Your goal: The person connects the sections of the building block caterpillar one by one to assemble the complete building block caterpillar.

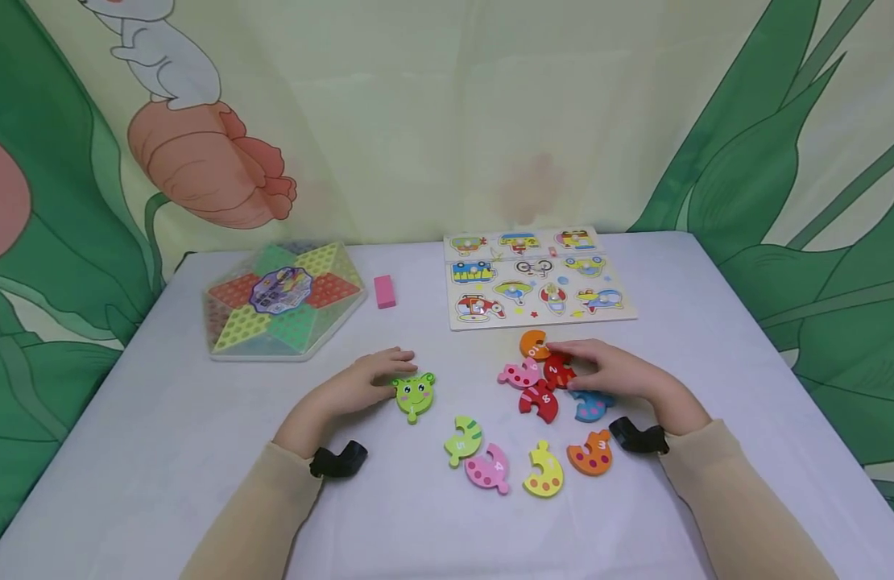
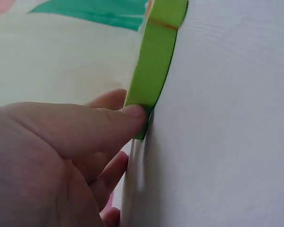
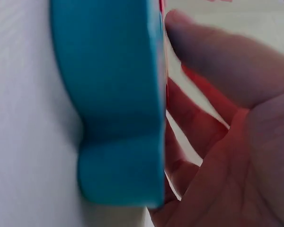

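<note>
Well in from the tabletop's (image 1: 164,483) left edge, the left hand (image 1: 363,381) pinched a lime-green, face-shaped painted piece (image 1: 414,396); nearer the right edge, the right hand (image 1: 624,372) pinched a red, curved painted piece (image 1: 556,372) numbered 2.

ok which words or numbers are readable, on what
"10" on upper orange piece
"8" on lower red piece
"5" on green striped piece
"4" on lower pink piece
"3" on lower orange piece
Too blurred: upper red piece, upper pink piece, yellow piece; too small: box label
</note>
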### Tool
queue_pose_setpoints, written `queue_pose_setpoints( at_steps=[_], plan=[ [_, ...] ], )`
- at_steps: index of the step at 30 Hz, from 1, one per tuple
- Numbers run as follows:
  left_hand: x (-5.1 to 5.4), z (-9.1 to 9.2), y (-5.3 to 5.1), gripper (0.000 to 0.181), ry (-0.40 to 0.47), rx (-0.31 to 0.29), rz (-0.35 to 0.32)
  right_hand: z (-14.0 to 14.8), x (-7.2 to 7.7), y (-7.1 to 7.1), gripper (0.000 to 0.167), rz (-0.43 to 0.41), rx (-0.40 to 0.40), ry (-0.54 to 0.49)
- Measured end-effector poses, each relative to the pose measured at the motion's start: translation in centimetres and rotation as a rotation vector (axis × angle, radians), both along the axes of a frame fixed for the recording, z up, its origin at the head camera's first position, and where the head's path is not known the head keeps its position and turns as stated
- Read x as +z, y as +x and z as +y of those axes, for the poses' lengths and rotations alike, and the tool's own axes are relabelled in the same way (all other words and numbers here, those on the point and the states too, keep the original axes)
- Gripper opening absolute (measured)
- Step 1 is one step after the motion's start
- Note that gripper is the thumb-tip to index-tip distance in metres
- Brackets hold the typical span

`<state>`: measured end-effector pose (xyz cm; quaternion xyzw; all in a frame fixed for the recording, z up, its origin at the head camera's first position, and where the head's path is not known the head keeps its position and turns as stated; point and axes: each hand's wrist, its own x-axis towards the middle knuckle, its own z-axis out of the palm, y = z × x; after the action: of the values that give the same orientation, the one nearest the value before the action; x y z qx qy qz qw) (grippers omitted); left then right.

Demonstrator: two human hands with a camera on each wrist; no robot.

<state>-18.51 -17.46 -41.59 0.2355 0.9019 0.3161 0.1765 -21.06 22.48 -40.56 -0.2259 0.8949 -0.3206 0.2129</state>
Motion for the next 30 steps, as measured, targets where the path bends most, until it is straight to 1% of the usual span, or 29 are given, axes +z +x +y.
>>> queue_pose_setpoints(
  at_steps=[1,3,6,8,10,15,18,21,24,28,30],
  plan=[
    [0.0,0.0,0.0,0.044,0.013,0.009,-0.006,0.0,0.0,0.0,0.062,0.001,-0.008,0.005],
    [-0.1,0.0,0.0,0.047,0.014,-0.001,-0.010,-0.1,0.1,0.0,0.063,0.001,-0.028,0.015],
    [-0.2,0.2,0.0,0.057,-0.030,-0.023,-0.013,-0.2,0.2,0.0,0.061,0.012,-0.046,0.023],
    [-0.3,0.4,0.0,0.061,-0.051,-0.036,0.004,-0.3,0.2,0.0,0.059,0.026,-0.045,0.016],
    [-0.4,0.6,-0.1,0.061,-0.038,-0.012,0.012,-0.4,0.2,0.1,0.057,0.039,-0.044,0.005],
    [-0.9,0.8,-0.6,0.050,0.025,0.055,0.084,-0.5,0.3,0.2,0.055,0.062,-0.035,0.010],
    [-1.1,0.8,-0.8,0.047,0.036,0.077,0.120,-0.4,0.4,0.3,0.055,0.077,-0.036,0.021],
    [-1.2,0.8,-0.8,0.046,0.049,0.093,0.120,-0.5,0.2,0.3,0.054,0.089,-0.042,0.026],
    [-1.3,0.7,-0.7,0.047,0.056,0.122,0.111,-0.5,0.1,0.3,0.054,0.088,-0.057,0.035],
    [-1.5,0.5,-0.7,0.049,0.070,0.169,0.097,-0.3,0.3,0.2,0.051,0.091,-0.106,0.033],
    [-1.6,0.6,-0.8,0.050,0.079,0.175,0.097,0.0,0.5,0.2,0.051,0.093,-0.136,0.023]
  ],
)
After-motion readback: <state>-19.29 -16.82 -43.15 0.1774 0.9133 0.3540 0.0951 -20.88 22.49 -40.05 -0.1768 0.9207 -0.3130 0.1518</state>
